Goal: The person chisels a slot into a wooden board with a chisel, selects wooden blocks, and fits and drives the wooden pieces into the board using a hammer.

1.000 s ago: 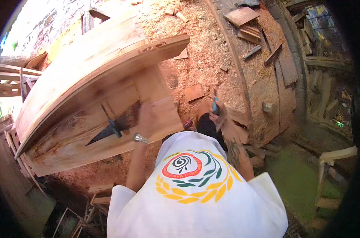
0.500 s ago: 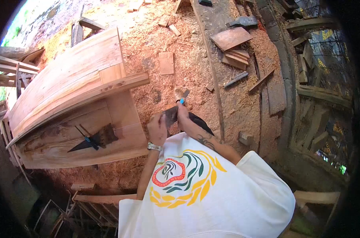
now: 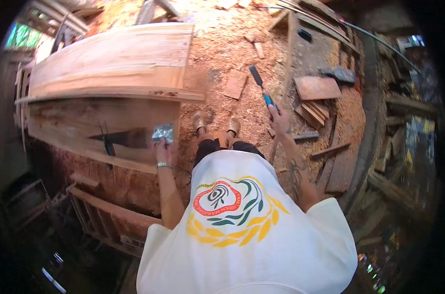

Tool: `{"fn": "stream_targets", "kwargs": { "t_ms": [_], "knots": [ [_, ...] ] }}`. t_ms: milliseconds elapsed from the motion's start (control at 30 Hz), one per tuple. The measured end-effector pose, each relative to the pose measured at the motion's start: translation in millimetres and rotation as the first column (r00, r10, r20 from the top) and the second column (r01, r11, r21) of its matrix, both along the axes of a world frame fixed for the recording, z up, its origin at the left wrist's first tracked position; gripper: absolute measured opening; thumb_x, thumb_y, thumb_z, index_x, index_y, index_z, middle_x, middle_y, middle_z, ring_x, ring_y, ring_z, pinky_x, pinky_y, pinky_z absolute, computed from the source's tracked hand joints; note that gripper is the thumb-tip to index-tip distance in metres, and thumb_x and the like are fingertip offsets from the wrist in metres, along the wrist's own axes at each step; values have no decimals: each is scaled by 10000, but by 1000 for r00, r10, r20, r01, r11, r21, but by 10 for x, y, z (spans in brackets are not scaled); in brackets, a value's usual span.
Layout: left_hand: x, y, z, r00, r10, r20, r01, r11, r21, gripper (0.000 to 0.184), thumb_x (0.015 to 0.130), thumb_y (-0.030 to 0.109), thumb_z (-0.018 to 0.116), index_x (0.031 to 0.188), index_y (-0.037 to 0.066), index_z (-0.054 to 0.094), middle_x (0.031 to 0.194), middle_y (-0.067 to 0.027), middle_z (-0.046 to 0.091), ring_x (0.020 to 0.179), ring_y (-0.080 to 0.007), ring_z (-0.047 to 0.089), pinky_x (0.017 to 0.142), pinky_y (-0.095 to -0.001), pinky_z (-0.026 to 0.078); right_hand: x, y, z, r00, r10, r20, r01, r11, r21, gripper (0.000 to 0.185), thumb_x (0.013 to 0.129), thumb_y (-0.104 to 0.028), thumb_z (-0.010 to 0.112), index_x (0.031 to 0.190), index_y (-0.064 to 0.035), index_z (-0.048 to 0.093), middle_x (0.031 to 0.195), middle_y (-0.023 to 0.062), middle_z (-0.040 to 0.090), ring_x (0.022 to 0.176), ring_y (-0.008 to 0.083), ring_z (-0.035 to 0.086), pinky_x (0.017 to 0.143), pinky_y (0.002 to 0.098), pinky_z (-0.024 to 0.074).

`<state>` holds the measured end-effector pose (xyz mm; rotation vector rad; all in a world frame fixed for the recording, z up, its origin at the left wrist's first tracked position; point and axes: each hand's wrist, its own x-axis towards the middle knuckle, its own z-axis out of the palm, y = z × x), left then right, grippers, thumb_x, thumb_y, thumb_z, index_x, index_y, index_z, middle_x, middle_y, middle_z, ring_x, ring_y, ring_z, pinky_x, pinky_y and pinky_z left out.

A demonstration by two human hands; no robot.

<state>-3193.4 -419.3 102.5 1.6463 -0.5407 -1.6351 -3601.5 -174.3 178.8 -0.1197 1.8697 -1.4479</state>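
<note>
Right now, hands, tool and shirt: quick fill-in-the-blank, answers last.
The right hand grips the tool by its ____.
The left hand holds a shiny plate; a band circles that arm's ____.
The tool's blade points ____ from the shirt, not toward it.
Leaves printed on the shirt are yellow and ____.
Missing words: handle; wrist; away; green.

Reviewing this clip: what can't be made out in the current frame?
In the head view:
Shiny piece in the left hand: exact kind, lost to glare and blur.
Chisel: handle end, hidden by the right hand.
Shirt: ring lettering, too small to read fully.
</note>
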Motion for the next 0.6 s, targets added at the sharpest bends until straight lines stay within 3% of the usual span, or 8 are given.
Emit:
{"fn": "stream_targets", "kwargs": {
  "t_ms": [100,167,233,300,400,500,567,600],
  "knots": [
    [90,-185,-256,980,55,-189,-77,991,-112,523,891,-82,618,1368,46,446,1226,-86,595,1098,-225,599,889,-359,543,-19,-287,-50,990,72,-125,-63,995,74,272,1007,-340,610,891,-94,604,635,-38,500,462,63,441,410,249,334],
    [197,-379,-571,974,172,-146,-173,985,6,553,862,-129,567,1370,71,474,1263,-84,591,1119,-240,592,916,-369,535,69,-546,231,991,105,-88,-104,994,19,263,1011,-334,603,888,-100,600,628,-36,502,484,63,460,432,241,356],
    [173,-551,-724,991,131,-41,-136,975,-176,551,842,-76,623,1352,72,477,1246,-82,598,1059,-240,612,782,-391,541,121,-636,97,999,49,-18,-49,999,-4,236,1013,-323,599,927,-103,601,658,-28,528,523,65,492,456,234,376],
    [423,-760,-1230,927,-41,372,164,938,-304,409,844,11,646,1244,22,563,1146,-154,662,997,-315,654,800,-423,542,178,-730,0,995,-14,103,25,994,-110,210,1019,-297,589,999,-88,592,723,-1,576,574,76,525,494,236,406],
    [585,-1141,-1143,455,-64,888,641,716,-276,293,843,101,648,1108,-23,636,1030,-256,701,972,-437,668,810,-475,544,126,-966,-98,997,40,71,-33,995,-98,221,1024,-275,573,1077,-61,569,816,31,616,612,94,548,536,255,449],
    [995,-1842,-922,94,-334,938,588,779,218,322,842,160,625,1109,-21,634,1048,-302,675,1047,-492,620,853,-536,521,12,-1321,-166,983,185,7,-185,982,-26,238,1021,-276,576,1117,-58,558,848,35,621,626,100,554,560,264,470],
    [1205,-2377,-273,490,39,871,432,857,-281,325,821,123,611,1118,-6,631,971,-294,684,993,-505,627,850,-573,500,-113,-1634,-263,945,326,-12,-323,941,101,247,1014,-273,586,1130,-58,553,852,31,615,635,101,555,564,265,471],
    [1425,-2645,-99,442,20,897,414,882,-224,315,822,118,602,1112,-2,636,963,-296,679,981,-506,629,851,-575,498,-183,-1803,-338,919,393,-10,-385,906,175,252,1011,-272,591,1137,-57,550,855,30,613,640,101,555,567,265,472]
  ]
}}
